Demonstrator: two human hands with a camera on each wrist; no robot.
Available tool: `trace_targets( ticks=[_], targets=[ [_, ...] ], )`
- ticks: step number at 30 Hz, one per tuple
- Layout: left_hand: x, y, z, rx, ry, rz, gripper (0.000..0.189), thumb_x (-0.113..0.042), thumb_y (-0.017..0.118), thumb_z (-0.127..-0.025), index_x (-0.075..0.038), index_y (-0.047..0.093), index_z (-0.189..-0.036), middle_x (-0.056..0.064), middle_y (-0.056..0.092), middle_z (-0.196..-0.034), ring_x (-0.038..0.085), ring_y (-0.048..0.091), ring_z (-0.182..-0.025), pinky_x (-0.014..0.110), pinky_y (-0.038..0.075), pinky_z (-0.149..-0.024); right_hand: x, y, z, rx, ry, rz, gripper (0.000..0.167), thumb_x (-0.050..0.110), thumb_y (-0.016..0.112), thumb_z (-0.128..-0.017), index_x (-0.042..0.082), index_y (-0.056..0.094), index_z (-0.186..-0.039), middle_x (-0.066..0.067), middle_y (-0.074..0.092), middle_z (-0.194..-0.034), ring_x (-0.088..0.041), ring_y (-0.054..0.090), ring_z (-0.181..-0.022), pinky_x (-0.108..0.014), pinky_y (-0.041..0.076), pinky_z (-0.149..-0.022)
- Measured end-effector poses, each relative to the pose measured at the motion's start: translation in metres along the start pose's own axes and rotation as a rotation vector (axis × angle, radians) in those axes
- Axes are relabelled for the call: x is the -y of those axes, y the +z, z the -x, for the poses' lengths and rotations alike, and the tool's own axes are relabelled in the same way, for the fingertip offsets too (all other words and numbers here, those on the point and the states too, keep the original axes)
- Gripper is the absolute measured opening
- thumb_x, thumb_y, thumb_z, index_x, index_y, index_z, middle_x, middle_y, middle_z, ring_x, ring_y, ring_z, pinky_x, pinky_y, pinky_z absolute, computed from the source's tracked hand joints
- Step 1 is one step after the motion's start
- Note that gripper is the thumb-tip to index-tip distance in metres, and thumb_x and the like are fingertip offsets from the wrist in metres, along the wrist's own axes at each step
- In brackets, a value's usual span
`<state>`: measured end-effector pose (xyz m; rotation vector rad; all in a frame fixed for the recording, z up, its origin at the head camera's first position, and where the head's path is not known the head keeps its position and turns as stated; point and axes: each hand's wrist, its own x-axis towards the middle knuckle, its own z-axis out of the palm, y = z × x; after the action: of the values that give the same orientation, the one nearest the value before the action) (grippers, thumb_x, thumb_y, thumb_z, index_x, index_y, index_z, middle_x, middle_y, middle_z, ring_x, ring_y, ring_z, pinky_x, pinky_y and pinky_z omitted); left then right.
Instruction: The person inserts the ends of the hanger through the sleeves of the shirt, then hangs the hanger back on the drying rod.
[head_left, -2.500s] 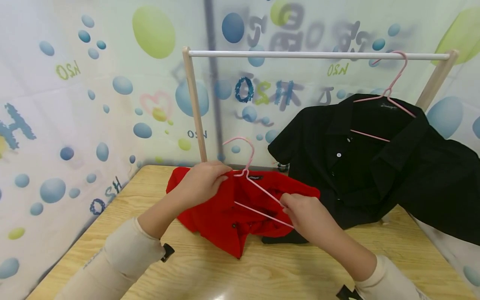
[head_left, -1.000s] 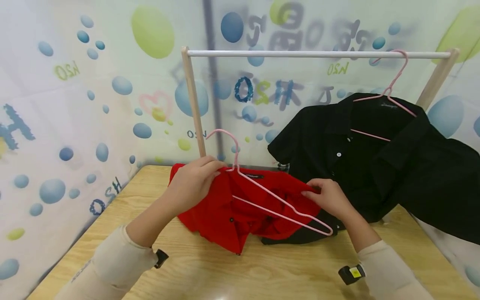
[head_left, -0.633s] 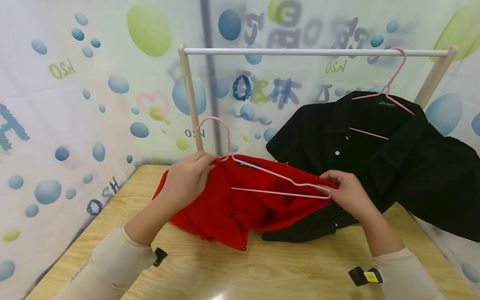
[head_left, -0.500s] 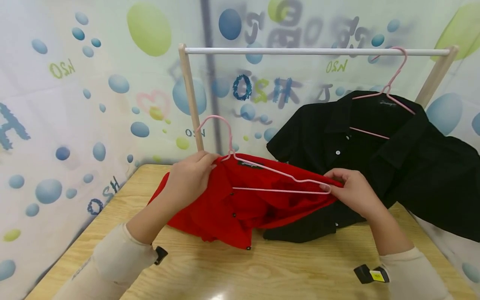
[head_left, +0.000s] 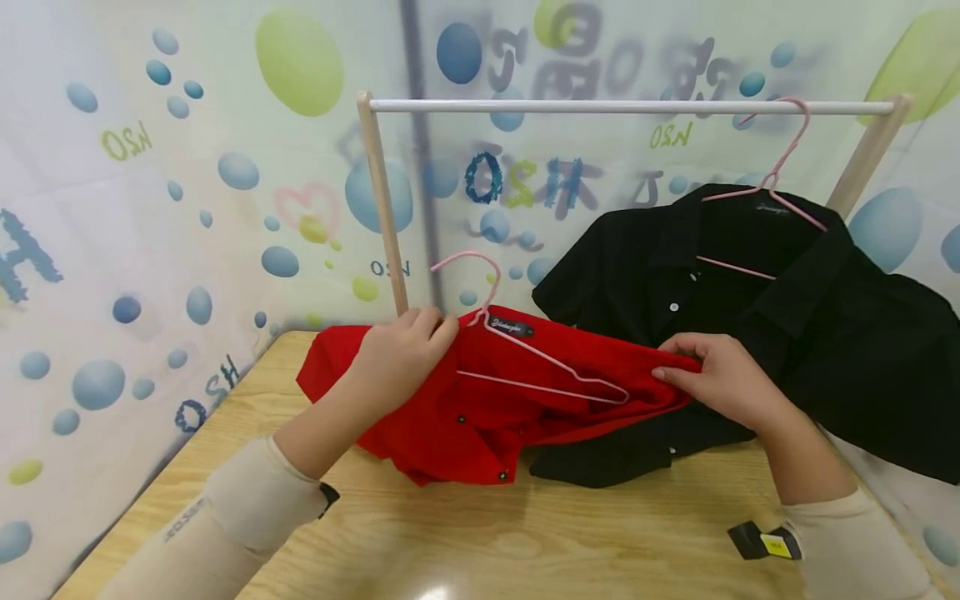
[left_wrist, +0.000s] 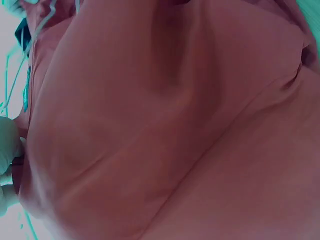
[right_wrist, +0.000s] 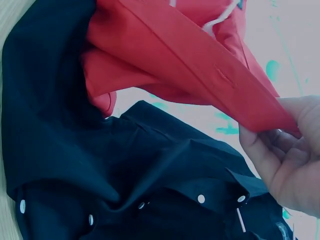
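A red shirt [head_left: 420, 417] with dark buttons is stretched between both hands above the table. My left hand [head_left: 405, 358] grips it at the collar, beside the neck of a pink hanger [head_left: 525, 343]. The hanger's left part is hidden in the shirt; its right end shows in the open front, apart from the right hand. My right hand [head_left: 720, 375] pinches the shirt's right front edge between thumb and fingers, also plain in the right wrist view. In the left wrist view red cloth fills most of the picture, with the left hand's fingers [left_wrist: 9, 150] at the left edge.
A black shirt [head_left: 622, 333] hangs on a second pink hanger [head_left: 791, 150] from the white rail [head_left: 570, 107] of a rack with wooden posts [head_left: 382, 200]. Its lower part lies behind the red shirt. The wooden table [head_left: 450, 542] reaches a patterned backdrop.
The right hand let go of the hanger's arm, took the red shirt's edge and drew it right. Lately the hook tipped rightward and down, and the hanger's right end moved away from the right hand.
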<state>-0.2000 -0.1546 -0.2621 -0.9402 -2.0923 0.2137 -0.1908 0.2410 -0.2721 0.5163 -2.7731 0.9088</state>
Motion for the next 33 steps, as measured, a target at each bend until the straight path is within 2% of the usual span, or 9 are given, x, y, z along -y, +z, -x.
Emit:
trace_targets(
  ticks=[5,10,14,18,26,30,33],
  targets=[
    [-0.004,0.005,0.000,0.025,0.053,-0.103,0.028,-0.006,0.074,-0.083,-0.001,0.058,-0.105,0.015,0.057,-0.085,0.027,0.063,-0.072,0.034,0.054,-0.049,0.006,0.002,0.003,-0.033,-0.021,0.028,0.011,0.004,0.070,-0.087,0.007,0.069,-0.098,-0.005,0.065,-0.082,-0.022,0.052,-0.069,-0.026,0.047,-0.055],
    [-0.008,0.009,0.000,0.037,0.050,-0.166,0.023,-0.004,0.072,-0.083,0.000,0.058,-0.100,0.014,0.055,-0.080,0.026,0.060,-0.067,0.031,0.050,-0.043,0.019,0.008,0.010,-0.076,-0.071,0.049,0.012,0.001,0.072,-0.085,0.008,0.069,-0.094,-0.004,0.064,-0.079,-0.019,0.051,-0.064,-0.025,0.046,-0.050],
    [-0.008,0.007,-0.001,0.071,-0.016,-0.178,0.022,-0.004,0.073,-0.083,0.001,0.058,-0.099,0.015,0.057,-0.080,0.028,0.062,-0.066,0.032,0.050,-0.042,0.033,0.016,0.016,-0.109,-0.140,0.080,0.015,-0.002,0.074,-0.082,0.008,0.068,-0.091,-0.002,0.064,-0.077,-0.015,0.049,-0.058,-0.024,0.044,-0.047],
    [-0.010,0.001,-0.002,0.096,-0.099,-0.143,0.028,-0.004,0.077,-0.080,0.004,0.058,-0.098,0.017,0.059,-0.080,0.030,0.062,-0.064,0.035,0.053,-0.045,0.047,0.027,0.020,-0.143,-0.184,0.157,0.016,-0.001,0.076,-0.081,0.007,0.066,-0.090,-0.002,0.065,-0.077,-0.012,0.048,-0.057,-0.024,0.044,-0.048],
    [-0.021,-0.009,-0.005,0.041,-0.252,-0.033,0.018,0.002,0.070,-0.081,0.004,0.053,-0.084,0.013,0.049,-0.067,0.024,0.051,-0.050,0.033,0.051,-0.043,0.069,0.060,0.017,-0.243,-0.286,0.283,0.019,0.000,0.078,-0.078,0.006,0.063,-0.090,-0.004,0.063,-0.078,-0.013,0.048,-0.059,-0.027,0.048,-0.054],
    [-0.029,-0.012,-0.007,0.049,-0.329,0.050,0.023,0.000,0.074,-0.077,0.002,0.052,-0.083,0.013,0.051,-0.069,0.021,0.049,-0.050,0.033,0.052,-0.045,0.080,0.075,0.009,-0.268,-0.338,0.345,0.020,0.003,0.077,-0.079,0.006,0.061,-0.090,-0.004,0.063,-0.077,-0.014,0.050,-0.062,-0.029,0.051,-0.057],
    [-0.034,-0.014,-0.008,0.051,-0.356,0.080,0.026,-0.002,0.077,-0.076,0.003,0.053,-0.086,0.012,0.052,-0.070,0.020,0.050,-0.050,0.033,0.053,-0.046,0.089,0.085,0.003,-0.264,-0.357,0.353,0.018,0.004,0.076,-0.080,0.006,0.060,-0.089,-0.003,0.061,-0.074,-0.014,0.050,-0.061,-0.027,0.049,-0.056]
  ],
)
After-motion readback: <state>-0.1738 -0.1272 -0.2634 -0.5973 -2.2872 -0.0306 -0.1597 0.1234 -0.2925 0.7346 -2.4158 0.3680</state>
